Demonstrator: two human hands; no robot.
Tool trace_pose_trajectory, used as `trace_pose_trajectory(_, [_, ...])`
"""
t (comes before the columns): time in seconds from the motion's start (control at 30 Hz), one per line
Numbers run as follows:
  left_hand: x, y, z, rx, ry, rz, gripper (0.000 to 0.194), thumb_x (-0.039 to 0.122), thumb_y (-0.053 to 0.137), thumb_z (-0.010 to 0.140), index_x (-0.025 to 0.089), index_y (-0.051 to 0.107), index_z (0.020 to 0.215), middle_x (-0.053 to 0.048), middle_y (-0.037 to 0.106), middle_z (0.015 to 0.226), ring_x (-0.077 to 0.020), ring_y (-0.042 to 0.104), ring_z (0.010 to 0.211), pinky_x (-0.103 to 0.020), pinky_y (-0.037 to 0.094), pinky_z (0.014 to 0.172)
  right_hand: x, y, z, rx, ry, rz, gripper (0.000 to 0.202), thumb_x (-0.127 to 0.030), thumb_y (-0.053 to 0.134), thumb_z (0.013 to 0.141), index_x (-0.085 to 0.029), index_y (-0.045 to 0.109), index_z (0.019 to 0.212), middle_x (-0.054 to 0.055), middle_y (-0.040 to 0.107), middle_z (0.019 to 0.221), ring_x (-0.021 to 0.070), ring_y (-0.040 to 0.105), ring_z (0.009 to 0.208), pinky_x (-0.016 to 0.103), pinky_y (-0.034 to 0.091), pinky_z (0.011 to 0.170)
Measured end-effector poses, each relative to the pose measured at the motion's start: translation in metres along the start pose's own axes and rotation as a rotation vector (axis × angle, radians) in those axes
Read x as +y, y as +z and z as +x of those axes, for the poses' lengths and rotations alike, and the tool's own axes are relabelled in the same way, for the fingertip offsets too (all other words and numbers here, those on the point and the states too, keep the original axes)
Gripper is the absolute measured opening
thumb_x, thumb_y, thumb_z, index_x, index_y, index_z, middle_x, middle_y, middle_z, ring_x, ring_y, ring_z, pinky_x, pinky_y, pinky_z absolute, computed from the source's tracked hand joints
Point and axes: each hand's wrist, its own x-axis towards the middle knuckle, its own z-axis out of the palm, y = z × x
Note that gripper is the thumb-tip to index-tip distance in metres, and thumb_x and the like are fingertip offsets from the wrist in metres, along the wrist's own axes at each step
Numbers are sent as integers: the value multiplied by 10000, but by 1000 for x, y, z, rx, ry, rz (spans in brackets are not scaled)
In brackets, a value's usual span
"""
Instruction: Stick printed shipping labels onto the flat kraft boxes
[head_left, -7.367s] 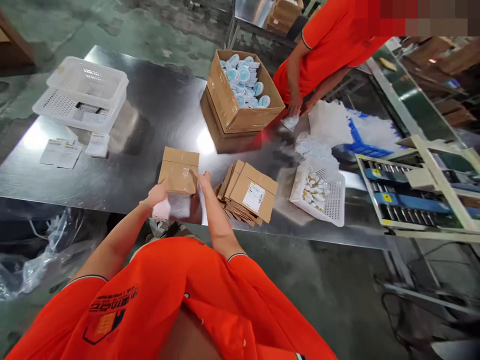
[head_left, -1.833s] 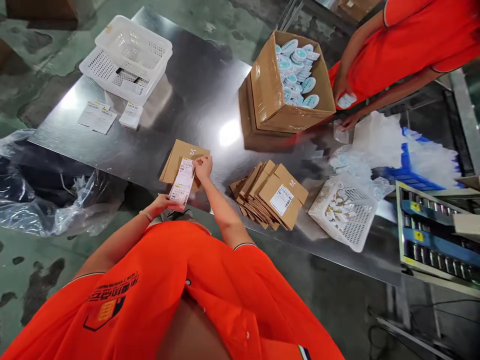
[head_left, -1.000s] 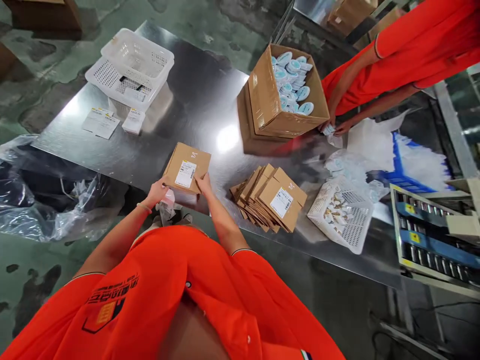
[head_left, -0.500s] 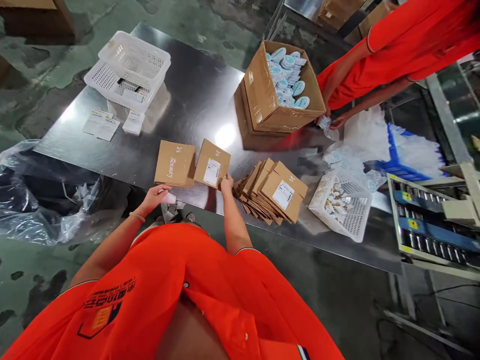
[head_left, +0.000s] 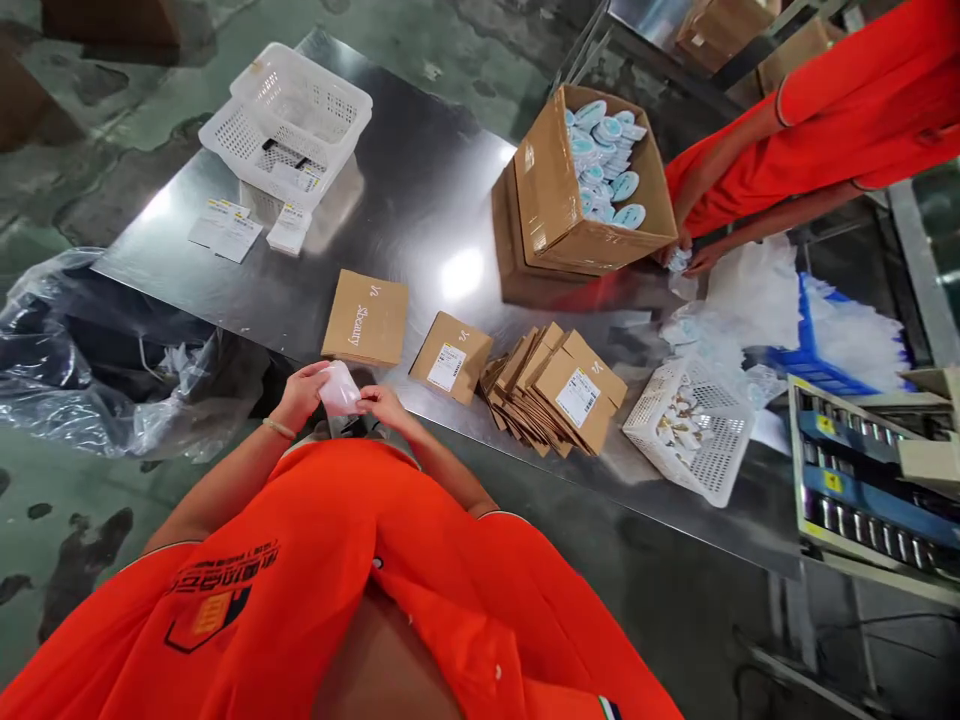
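Steel tabletop [head_left: 420, 230] shines across the middle of the frame, patched concrete floor [head_left: 112, 150] behind it. From my distant seat, I see the left hand [head_left: 298, 397] and right hand [head_left: 384, 405] closed to fingertip pinches on opposite sides of a glossy pale sheet [head_left: 340, 388], left of centre, by the table's near edge. Whether it is one layer, I can't tell.

I'd worry that so light a pinch on slick paper could let it slip to the floor. The fanned cardboard pile [head_left: 574, 395], right of centre, is uneven and close to the edge; a bumped elbow could slide it off. The labelled carton [head_left: 450, 355] sits close beside it, so the two could get mixed.

My count: three cardboard groups, with one unlabelled stack [head_left: 367, 315]; two stuck labels facing up; two white baskets [head_left: 300, 110] upper left, one parts basket [head_left: 694, 430] at right; one open box [head_left: 600, 230] of discs, too jumbled to count.
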Motion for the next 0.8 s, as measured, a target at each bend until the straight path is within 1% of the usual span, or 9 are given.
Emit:
trace_pose_trajectory(0.07, [-4, -5, 1, 97, -66, -24, 385, 338, 924, 720, 144, 706, 970, -31, 711, 723, -169, 656, 655, -289, 544, 671, -3, 11, 3, 75, 50, 56, 128, -296, 723, 740, -197, 641, 743, -43, 626, 674, 140, 577, 663, 253, 472, 676])
trace_pose_trajectory(0.1, [-6, -6, -1, 96, -92, -28, 398, 419, 886, 788, 148, 708, 1017, -41, 717, 725, -184, 668, 649, -304, 553, 662, -7, 13, 6, 123, 51, 70, 119, -284, 713, 743, -205, 637, 788, -56, 614, 667, 130, 553, 647, 247, 457, 668])
trace_pose_trajectory(0.17, [-11, -5, -8, 1, -78, -16, 524, 548, 834, 838, 164, 706, 1171, -73, 765, 823, -224, 718, 710, -340, 582, 683, -16, 13, 12, 247, 24, 93, 190, -260, 700, 752, -221, 637, 927, -83, 590, 654, 125, 524, 623, 240, 437, 652])
trace_pose_trajectory(0.27, [-15, 1, -18, -200, 76, 119, 766, 475, 984, 620, 182, 706, 1272, -74, 798, 975, -253, 754, 867, -354, 600, 795, -30, 10, 25, 359, 15, 101, 241, -253, 682, 781, -230, 633, 1016, -96, 566, 633, 131, 523, 608, 242, 432, 636])
trace_pose_trajectory(0.37, [-12, 7, -17, -218, 175, 269, 726, 363, 1021, 415, 141, 778, 1062, -66, 794, 920, -262, 740, 877, -372, 583, 858, -39, 5, 35, 327, 13, 78, 113, -298, 705, 817, -215, 685, 890, -52, 633, 669, 142, 572, 642, 257, 465, 654])
trace_pose_trajectory(0.43, [-5, 11, -11, -192, 166, 300, 647, 370, 1012, 389, 135, 787, 949, -75, 792, 882, -270, 737, 851, -397, 577, 859, -41, 0, 37, 283, -4, 56, 111, -311, 763, 800, -207, 727, 811, -16, 705, 721, 158, 623, 688, 276, 504, 689])
trace_pose_trajectory(0.5, [1, 15, -3, -197, 145, 311, 635, 360, 1015, 374, 137, 790, 925, -83, 795, 877, -282, 742, 852, -418, 576, 861, -40, -4, 36, 280, -40, 8, 89, -282, 814, 767, -209, 762, 762, 9, 762, 780, 182, 673, 747, 306, 545, 748])
trace_pose_trajectory(0.67, [9, 22, 15, -199, 93, 335, 636, 311, 1028, 340, 133, 796, 904, -85, 801, 856, -288, 747, 845, -416, 581, 844, -34, -8, 29, 391, -170, -220, 97, -227, 761, 842, -242, 798, 753, 32, 795, 889, 224, 729, 882, 371, 575, 901])
trace_pose_trajectory(0.8, [-6, 17, 23, -285, -62, 367, 615, 334, 1054, 291, 130, 805, 814, -110, 809, 827, -333, 764, 900, -426, 590, 856, -39, -30, 56, 549, -210, -332, 110, -214, 715, 870, -230, 756, 769, 69, 760, 1162, 232, 697, 1091, 371, 554, 994])
